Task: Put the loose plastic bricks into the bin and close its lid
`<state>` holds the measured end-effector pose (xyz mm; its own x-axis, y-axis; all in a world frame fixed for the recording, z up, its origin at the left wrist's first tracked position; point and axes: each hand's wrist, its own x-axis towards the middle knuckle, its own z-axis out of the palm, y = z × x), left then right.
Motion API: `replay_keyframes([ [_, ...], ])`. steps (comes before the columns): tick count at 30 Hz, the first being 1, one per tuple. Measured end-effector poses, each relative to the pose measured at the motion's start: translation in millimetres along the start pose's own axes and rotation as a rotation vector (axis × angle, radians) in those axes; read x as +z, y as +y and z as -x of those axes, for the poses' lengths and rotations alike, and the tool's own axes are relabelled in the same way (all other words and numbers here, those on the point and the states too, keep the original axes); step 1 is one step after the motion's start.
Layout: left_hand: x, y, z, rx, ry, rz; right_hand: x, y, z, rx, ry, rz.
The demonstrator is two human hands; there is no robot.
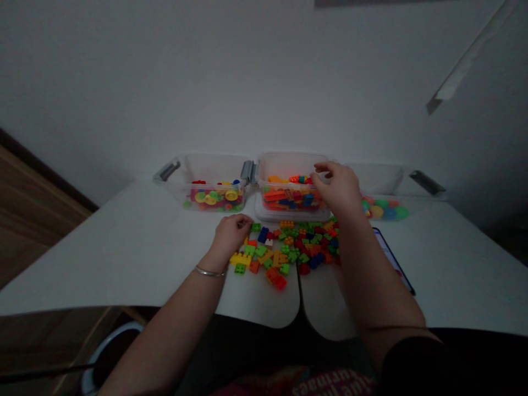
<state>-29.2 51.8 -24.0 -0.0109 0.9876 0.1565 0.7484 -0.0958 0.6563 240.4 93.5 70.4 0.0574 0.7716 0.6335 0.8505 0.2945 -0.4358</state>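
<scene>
My right hand (339,190) is over the right edge of the middle clear bin (289,165), its thumb and fingers apart with nothing seen between them. Inside that bin lie orange, red and blue building bricks (289,199); a red and teal piece (300,179) is close to my thumb. My left hand (231,235) rests low at the left edge of a loose pile of bricks (289,250). Its fingers are curled together beside a green brick (256,226); whatever they may hold is hidden.
To the left stands a clear bin (214,192) with mixed yellow, green and red pieces. Another clear bin (385,198) at the right holds round coloured pieces, partly behind my right arm. A phone (394,259) lies right of the forearm. A dark gap (300,291) splits the table's front.
</scene>
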Motion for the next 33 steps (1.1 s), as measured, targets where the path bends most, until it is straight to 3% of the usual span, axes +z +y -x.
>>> replay_keyframes([
  [5, -0.6, 3.0, 0.7, 0.075, 0.106, 0.251, -3.0, -25.4, 8.7, -0.219, 0.038, -0.134],
  [11, -1.9, 7.6, 6.8, 0.039, 0.159, 0.424, 11.4, -58.7, 31.8, -0.396, -0.197, -0.246],
  [16, -0.4, 5.3, 7.8, 0.031, 0.129, 0.551, 32.2, -70.7, 51.0, -0.395, -0.475, -0.204],
  [19, 0.6, 4.9, 7.6, 0.033, 0.125, 0.582, 40.1, -72.0, 56.9, -0.383, -0.571, -0.146],
  [29, -4.6, 11.8, 12.8, 0.027, 0.074, 0.619, 47.0, -69.8, 60.1, -0.33, -0.642, -0.116],
  [33, -8.7, 4.3, 13.7, 0.054, 0.14, 0.433, 43.9, -71.2, 59.5, -0.305, -0.658, -0.099],
])
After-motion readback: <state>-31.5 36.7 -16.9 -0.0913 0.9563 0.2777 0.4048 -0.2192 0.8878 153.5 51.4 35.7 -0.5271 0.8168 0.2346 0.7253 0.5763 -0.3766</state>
